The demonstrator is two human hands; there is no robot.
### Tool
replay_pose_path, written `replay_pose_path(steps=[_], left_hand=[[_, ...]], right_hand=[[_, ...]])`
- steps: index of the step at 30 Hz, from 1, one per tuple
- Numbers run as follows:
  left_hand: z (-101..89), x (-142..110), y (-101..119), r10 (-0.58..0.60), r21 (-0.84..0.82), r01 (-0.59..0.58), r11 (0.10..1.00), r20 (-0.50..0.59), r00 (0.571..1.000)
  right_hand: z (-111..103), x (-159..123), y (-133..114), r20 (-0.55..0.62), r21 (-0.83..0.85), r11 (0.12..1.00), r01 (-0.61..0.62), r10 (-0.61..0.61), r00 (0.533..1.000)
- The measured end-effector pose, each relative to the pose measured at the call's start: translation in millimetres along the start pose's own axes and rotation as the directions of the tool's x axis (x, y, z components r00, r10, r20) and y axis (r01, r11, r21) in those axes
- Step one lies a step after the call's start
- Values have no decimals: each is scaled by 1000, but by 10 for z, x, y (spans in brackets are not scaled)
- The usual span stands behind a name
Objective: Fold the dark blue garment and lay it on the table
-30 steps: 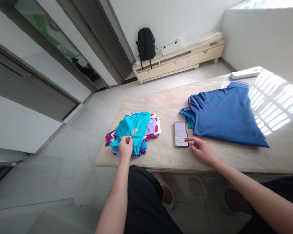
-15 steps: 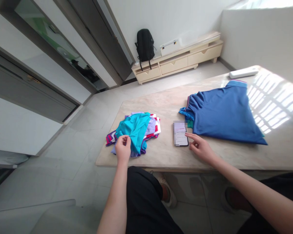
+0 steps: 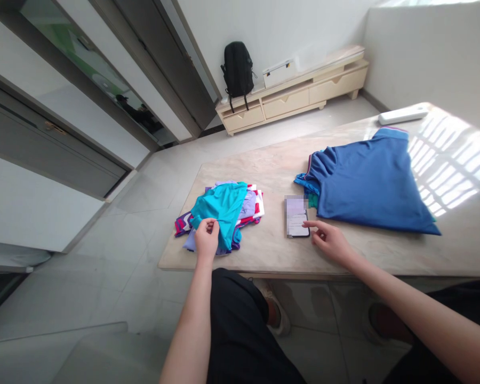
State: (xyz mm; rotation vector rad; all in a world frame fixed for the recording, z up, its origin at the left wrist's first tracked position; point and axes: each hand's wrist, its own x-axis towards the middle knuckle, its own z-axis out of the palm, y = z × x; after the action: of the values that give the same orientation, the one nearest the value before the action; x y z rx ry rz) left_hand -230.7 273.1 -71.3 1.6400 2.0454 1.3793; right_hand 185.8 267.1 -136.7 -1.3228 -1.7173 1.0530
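Note:
My left hand [image 3: 206, 238] pinches the near edge of a turquoise garment [image 3: 223, 208] that lies on top of a small pile of striped and purple clothes [image 3: 251, 205] near the table's left end. My right hand [image 3: 328, 239] rests on the beige table [image 3: 272, 170] with its forefinger stretched out to the lower right corner of a phone [image 3: 296, 215] that lies flat, screen lit. Right of the phone a blue polo shirt [image 3: 368, 184] is spread out flat.
A white remote-like bar [image 3: 402, 114] lies at the table's far right corner. Beyond the table stand a low cream cabinet [image 3: 292, 96] with a black backpack [image 3: 237, 69] on it, and dark sliding doors at the left. My knees in black are under the table's near edge.
My left hand has gathered the turquoise garment's edge, folding its badge out of sight. My right forefinger shifted slightly along the phone's lower edge. The view moved a little.

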Motion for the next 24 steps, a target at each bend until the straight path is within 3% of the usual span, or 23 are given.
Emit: replay_pose_path(steps=[7,13,18,24], left_hand=[[137,20,-181,-35,17,35,999,4,999],[132,30,-315,-67,41,68,997,-8,998],[128,38,-363,-75,46,75,996,-4,997],[124,27,-348,-75,44,74,996,15,997]], right_hand=[[-2,4,-1,-5,-7,999,33,-33,999],[20,18,40,-5,4,998,59,-59,998],[39,26,52,-44,-8,997,74,-74,996],[30,19,39,-13,-26,996,87,-88,996]])
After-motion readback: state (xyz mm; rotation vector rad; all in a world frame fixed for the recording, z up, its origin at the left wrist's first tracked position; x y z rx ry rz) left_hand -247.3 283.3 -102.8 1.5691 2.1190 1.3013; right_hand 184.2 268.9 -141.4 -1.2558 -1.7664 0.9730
